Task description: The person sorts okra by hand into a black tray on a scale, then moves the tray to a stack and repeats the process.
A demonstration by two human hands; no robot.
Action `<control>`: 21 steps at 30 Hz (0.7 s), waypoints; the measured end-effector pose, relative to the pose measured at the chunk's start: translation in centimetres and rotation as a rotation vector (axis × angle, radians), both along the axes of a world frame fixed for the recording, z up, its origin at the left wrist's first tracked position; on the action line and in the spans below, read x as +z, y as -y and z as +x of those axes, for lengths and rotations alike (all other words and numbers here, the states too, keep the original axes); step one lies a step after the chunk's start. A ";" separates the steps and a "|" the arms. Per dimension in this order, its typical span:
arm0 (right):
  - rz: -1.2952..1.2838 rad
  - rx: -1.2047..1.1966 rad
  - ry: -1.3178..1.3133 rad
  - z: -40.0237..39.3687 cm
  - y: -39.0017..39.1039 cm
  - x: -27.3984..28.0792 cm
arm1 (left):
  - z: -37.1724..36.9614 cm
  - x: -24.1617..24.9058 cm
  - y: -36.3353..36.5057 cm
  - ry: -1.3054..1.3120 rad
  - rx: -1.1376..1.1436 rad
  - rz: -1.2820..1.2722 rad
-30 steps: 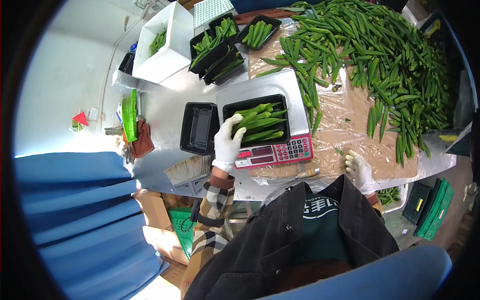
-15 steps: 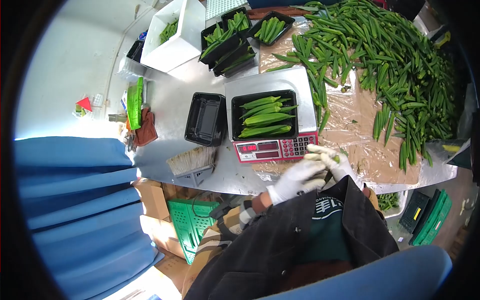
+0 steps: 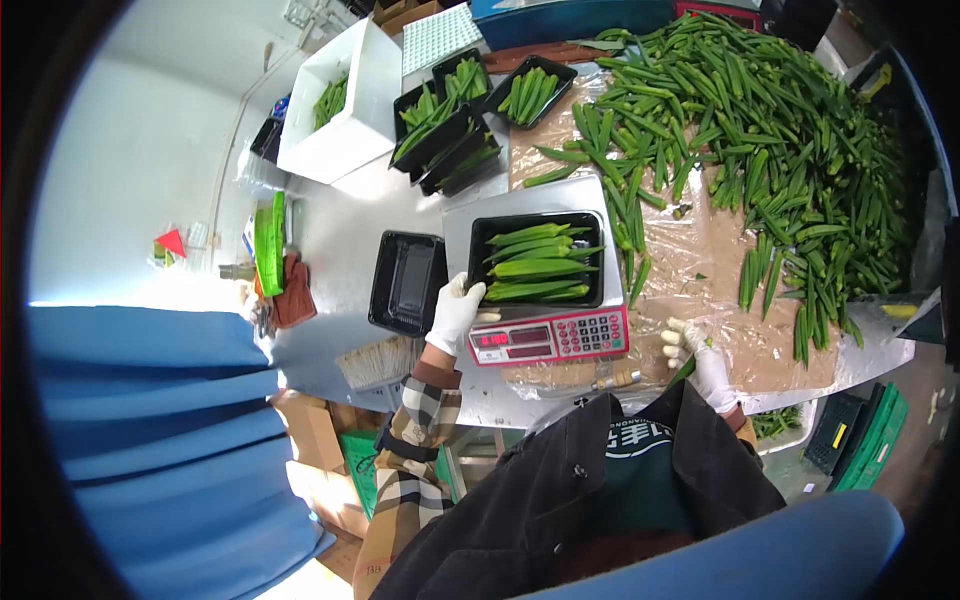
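My left hand (image 3: pixel 455 315), in a white glove, grips the near left corner of a black plastic tray (image 3: pixel 476 245). That tray rests on a scale (image 3: pixel 613 335) with a red keypad panel and lit red digits. Several okra pods (image 3: pixel 535 268) lie side by side in the tray. Over the table's near edge, my right hand (image 3: pixel 710 375), also gloved, holds an okra pod (image 3: pixel 684 373) low against the palm, its fingers partly curled. The pod is partly hidden by the hand and the jacket.
A large okra heap (image 3: pixel 790 150) covers the right of the table. An unfilled black tray (image 3: pixel 408 285) sits left of the scale, above a brush (image 3: pixel 375 362). Filled trays (image 3: pixel 445 130) and a white foam box (image 3: pixel 345 105) stand at the back. A tan cylindrical thing (image 3: pixel 617 380) lies near the front edge.
My left hand has moved left, away from my right hand, onto the tray's corner. My right hand has dropped slightly toward the right with the okra pod. The camera view has shifted upward.
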State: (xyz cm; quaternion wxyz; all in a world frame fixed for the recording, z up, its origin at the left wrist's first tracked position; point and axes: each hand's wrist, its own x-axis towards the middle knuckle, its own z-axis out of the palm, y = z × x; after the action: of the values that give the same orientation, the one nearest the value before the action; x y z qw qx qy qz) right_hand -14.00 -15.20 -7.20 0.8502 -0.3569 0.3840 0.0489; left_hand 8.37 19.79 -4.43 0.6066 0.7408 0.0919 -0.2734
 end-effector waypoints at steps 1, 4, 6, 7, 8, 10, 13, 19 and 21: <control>-0.006 0.014 0.011 0.0 0.0 -0.3 | 1.2 0.6 1.2 -0.028 0.013 -0.061; 0.004 -0.004 0.002 0.3 0.5 -0.9 | 6.0 1.3 6.0 0.045 0.018 -0.192; -0.012 -0.031 -0.024 0.6 0.9 -1.1 | 10.4 0.6 8.9 0.046 0.075 -0.301; -0.041 -0.044 -0.033 0.7 1.2 -1.0 | 12.9 -0.6 10.0 0.028 0.092 -0.348; -0.069 -0.061 -0.043 0.8 1.5 -0.8 | 15.3 -1.3 11.2 0.003 0.114 -0.398; -0.110 -0.103 -0.062 0.9 2.3 -0.7 | 20.0 -3.2 13.7 -0.083 0.280 -0.443; -0.142 -0.167 -0.056 0.3 3.9 -1.5 | 28.6 -10.7 13.9 0.056 0.166 -0.348; -0.153 -0.240 -0.083 -0.3 5.5 -1.9 | 33.4 -11.8 15.7 -0.190 0.588 -0.579; -0.135 -0.230 -0.075 -0.3 5.5 -2.3 | 32.8 -11.4 15.1 -0.122 0.471 -0.575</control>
State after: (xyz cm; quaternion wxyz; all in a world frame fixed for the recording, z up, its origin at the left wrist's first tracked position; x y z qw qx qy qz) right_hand -14.28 -20.67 -9.55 0.8093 -0.3648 0.4563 -0.0616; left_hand 41.16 4.69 -15.83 0.8296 0.4810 0.2150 -0.1846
